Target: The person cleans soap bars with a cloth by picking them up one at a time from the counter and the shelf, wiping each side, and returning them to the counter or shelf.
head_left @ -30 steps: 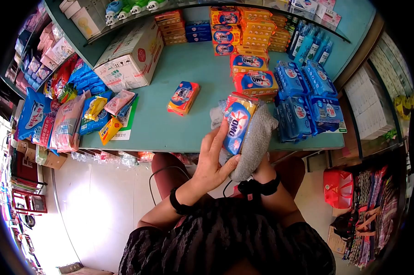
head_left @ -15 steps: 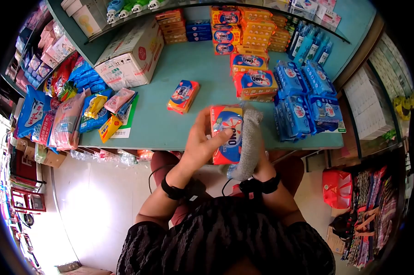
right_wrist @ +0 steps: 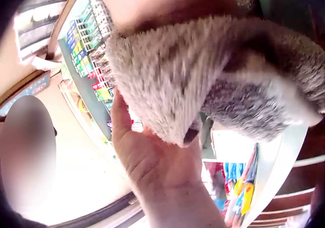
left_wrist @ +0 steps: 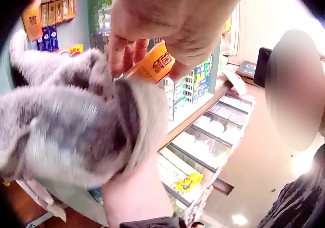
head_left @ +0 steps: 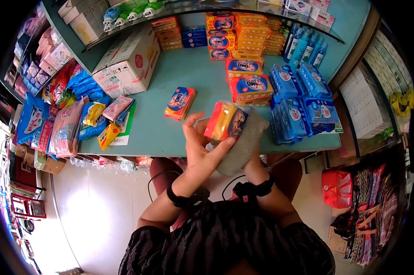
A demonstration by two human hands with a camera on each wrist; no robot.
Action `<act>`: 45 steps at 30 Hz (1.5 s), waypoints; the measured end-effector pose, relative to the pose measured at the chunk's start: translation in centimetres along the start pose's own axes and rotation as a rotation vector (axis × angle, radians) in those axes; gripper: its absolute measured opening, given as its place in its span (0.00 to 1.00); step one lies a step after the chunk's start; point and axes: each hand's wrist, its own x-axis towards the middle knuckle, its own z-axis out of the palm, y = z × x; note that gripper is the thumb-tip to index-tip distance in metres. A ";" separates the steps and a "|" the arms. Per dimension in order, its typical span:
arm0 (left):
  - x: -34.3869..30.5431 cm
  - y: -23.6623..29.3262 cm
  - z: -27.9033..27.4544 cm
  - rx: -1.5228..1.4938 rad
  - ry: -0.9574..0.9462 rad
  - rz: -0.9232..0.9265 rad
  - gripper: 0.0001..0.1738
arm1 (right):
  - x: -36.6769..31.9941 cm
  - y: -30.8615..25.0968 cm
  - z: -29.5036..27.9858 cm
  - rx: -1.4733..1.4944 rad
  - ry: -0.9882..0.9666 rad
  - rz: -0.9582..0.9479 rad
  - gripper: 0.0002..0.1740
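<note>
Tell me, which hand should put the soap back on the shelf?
Probably the left hand: it grips the soap, while the right hand is busy holding the cloth.

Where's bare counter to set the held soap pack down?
Bare: counter between cardboard box and OMO stacks; also the front strip between the lone soap pack and the sachet pile. Crowded: right end with blue packs, left end with bags.
</note>
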 end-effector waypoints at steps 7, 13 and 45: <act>-0.6 1.0 -1.7 0.141 -0.188 -0.038 0.41 | -0.5 2.0 -3.6 -0.193 0.072 -0.123 0.15; -0.9 0.9 -2.1 -0.193 -0.063 -0.258 0.32 | -1.4 -1.3 -2.2 -0.112 0.035 -0.092 0.16; 13.3 -5.3 2.2 0.002 -0.112 -0.153 0.34 | 1.4 3.4 -6.8 0.379 0.082 0.333 0.25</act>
